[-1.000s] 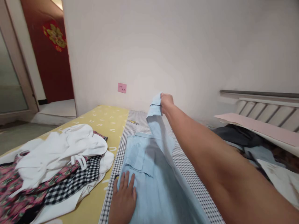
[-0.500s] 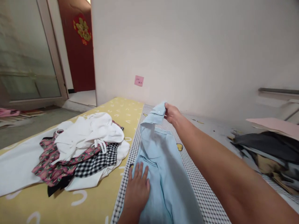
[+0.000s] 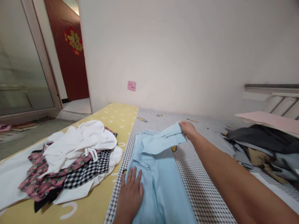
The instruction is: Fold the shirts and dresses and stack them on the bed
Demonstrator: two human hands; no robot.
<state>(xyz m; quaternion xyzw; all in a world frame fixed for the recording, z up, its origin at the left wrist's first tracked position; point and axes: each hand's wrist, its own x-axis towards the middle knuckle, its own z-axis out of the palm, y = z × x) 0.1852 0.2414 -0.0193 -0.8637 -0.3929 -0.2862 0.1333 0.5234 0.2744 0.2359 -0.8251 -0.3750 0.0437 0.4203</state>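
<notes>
The right hand (image 3: 188, 130) has swung down and inward, now gripping the end of the sleeve (image 3: 162, 142) and drawing it across the pale blue shirt (image 3: 158, 189). The left hand (image 3: 130, 196) (fingers spread) presses flat on the shirt, which lies on a black-and-white checked mat (image 3: 198, 183) beside a heap of clothes (image 3: 79, 146).

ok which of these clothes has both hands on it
The pale blue shirt: the left hand rests flat on it and the right hand holds its cuff, unlike the white, floral and checked clothes heaped to its left
</notes>
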